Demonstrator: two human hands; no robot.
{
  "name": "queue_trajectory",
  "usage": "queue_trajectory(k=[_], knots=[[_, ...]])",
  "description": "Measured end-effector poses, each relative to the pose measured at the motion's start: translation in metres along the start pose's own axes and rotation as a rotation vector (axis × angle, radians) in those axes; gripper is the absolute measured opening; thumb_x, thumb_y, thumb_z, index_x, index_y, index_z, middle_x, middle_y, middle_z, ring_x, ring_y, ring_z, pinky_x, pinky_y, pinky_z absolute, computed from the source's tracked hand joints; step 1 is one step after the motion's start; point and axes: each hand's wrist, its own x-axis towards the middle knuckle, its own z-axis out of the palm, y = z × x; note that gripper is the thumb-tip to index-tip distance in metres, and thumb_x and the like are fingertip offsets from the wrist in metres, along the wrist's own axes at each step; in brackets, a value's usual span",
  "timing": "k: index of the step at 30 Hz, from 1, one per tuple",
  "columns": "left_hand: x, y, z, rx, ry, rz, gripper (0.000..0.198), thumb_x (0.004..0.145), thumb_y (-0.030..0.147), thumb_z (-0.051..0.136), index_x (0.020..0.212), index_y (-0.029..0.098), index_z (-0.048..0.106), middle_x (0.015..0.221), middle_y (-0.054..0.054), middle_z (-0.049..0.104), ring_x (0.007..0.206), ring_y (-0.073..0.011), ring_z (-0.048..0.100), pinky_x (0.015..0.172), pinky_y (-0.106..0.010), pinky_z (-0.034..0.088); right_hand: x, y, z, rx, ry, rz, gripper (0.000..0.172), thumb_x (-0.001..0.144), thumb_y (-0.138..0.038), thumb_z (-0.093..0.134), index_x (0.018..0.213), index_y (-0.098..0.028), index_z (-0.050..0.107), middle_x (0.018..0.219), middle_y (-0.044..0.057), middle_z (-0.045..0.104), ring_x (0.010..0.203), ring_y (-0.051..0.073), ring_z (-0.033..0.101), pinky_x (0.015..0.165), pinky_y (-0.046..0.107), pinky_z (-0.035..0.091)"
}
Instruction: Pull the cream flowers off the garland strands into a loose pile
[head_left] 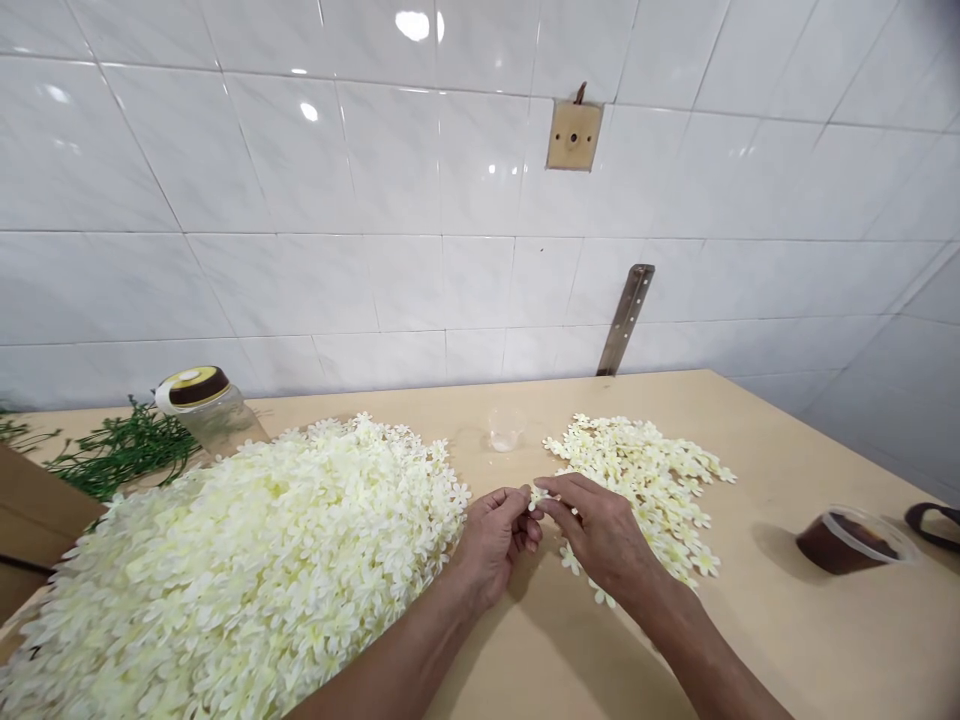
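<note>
Between my two hands is a small cream artificial flower [537, 497], pinched at the fingertips. My left hand [496, 535] is closed, thumb and forefinger on the flower's left side, the other fingers curled. From the right, my right hand [592, 515] pinches the same flower with thumb and forefinger. A large heap of cream artificial flowers [285, 570] spreads to the left of my left hand. A smaller, flatter pile of the same flowers [645, 470] lies beyond and beside my right hand. Just past my fingers stands a small clear plastic cup [505, 430].
A bottle with a brown and yellow lid [202, 395] and green artificial stems [127, 450] are at the back left, near a cardboard box [37, 520]. A tub of dark liquid [847, 540] and a black strap [934, 520] sit at right. Behind the table [757, 450] rises a tiled wall [405, 280].
</note>
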Motion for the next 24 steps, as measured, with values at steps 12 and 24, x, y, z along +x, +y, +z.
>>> queue_trajectory(k=[12, 24], knots=[[0.001, 0.0, -0.002, -0.01, -0.057, -0.037, 0.025, 0.073, 0.033, 0.073, 0.067, 0.012, 0.062, 0.056, -0.002, 0.058, 0.049, -0.0092, 0.05, 0.047, -0.022, 0.033, 0.0, -0.006, -0.003, 0.043, -0.084, -0.006, 0.025, 0.097, -0.03, 0.046, 0.102, -0.022, 0.069, 0.09, 0.005, 0.073, 0.079, 0.018, 0.068, 0.071, 0.027, 0.051], [0.002, -0.001, -0.001, -0.054, -0.019, -0.026, 0.033, 0.072, 0.04, 0.077, 0.066, 0.012, 0.061, 0.054, -0.002, 0.058, 0.046, -0.0081, 0.048, 0.048, -0.022, 0.033, -0.003, -0.012, -0.001, 0.051, -0.248, -0.016, 0.025, 0.094, -0.014, 0.037, 0.105, -0.02, 0.059, 0.073, 0.001, 0.065, 0.062, 0.013, 0.058, 0.056, 0.022, 0.043]])
